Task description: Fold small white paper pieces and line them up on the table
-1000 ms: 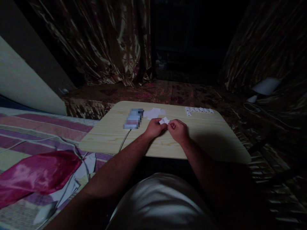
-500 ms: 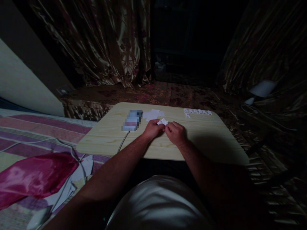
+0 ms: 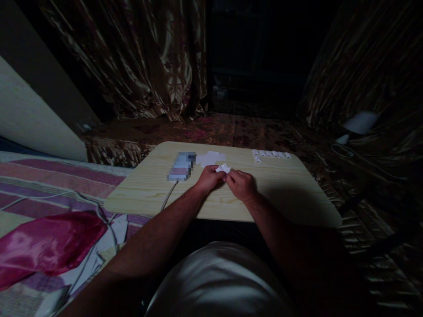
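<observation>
Over the middle of a light wooden table (image 3: pixel 142 198), both hands pinch a small folded white paper (image 3: pixel 224 168) with pointed creases. My left hand (image 3: pixel 211 178) grips its left side, thumb toward the near edge. Fingers of my right hand (image 3: pixel 242 182) are closed on its right lower corner. Just beyond the hands lie flat white paper sheets (image 3: pixel 211 157). Several small folded paper pieces (image 3: pixel 272 154) form a row at the table's far right, with one more piece (image 3: pixel 257 159) below the row's left end.
A blurred-out phone (image 3: pixel 181 166) with a cable (image 3: pixel 168 197) lies left of the hands. On the striped bed (image 3: pixel 109 174) at left are a shiny pink cloth (image 3: pixel 56 242) and papers (image 3: pixel 115 235). A small lamp (image 3: pixel 360 122) stands at right; curtains (image 3: pixel 158 57) hang behind.
Both hands stay in nearly the same place with the folded paper. The fingers shift only slightly, and the whole view moves a little.
</observation>
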`<state>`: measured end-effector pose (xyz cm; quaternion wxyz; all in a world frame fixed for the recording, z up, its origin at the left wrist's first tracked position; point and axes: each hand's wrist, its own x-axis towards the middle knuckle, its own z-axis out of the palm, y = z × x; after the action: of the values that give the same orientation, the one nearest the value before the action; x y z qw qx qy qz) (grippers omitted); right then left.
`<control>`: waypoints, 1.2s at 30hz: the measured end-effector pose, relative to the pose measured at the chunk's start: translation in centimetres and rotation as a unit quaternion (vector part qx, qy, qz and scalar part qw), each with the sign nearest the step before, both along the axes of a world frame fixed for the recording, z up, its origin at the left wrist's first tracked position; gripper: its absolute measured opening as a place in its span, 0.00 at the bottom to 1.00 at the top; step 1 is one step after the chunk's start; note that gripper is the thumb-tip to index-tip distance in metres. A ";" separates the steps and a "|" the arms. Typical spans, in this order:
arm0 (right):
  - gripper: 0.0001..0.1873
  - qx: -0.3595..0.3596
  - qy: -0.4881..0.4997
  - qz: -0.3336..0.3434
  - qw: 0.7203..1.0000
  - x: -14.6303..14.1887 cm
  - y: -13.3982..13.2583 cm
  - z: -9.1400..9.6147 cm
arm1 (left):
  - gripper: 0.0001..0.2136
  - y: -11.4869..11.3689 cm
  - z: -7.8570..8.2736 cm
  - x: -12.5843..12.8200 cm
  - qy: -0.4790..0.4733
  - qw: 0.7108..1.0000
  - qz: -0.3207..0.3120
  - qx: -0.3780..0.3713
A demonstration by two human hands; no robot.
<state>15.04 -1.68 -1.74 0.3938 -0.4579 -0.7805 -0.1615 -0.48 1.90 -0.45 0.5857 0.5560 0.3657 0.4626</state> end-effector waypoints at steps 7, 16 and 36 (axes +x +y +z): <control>0.11 -0.012 0.019 0.010 1.000 0.0 0.1 0.0 | 0.08 -0.2 0.1 0.1 0.001 1.000 0.007 0.004; 0.09 -0.045 0.118 0.024 0.992 -0.3 0.1 0.0 | 0.11 0.3 -0.3 -0.2 -0.001 1.000 0.004 -0.004; 0.09 -0.063 0.139 0.033 0.988 -0.4 -0.1 0.3 | 0.10 0.4 -0.4 -0.3 0.014 1.000 -0.004 -0.007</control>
<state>14.60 -1.78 -1.48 0.4738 -0.4737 -0.7416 -0.0333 -0.74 2.33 -0.82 0.5862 0.5596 0.3746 0.4504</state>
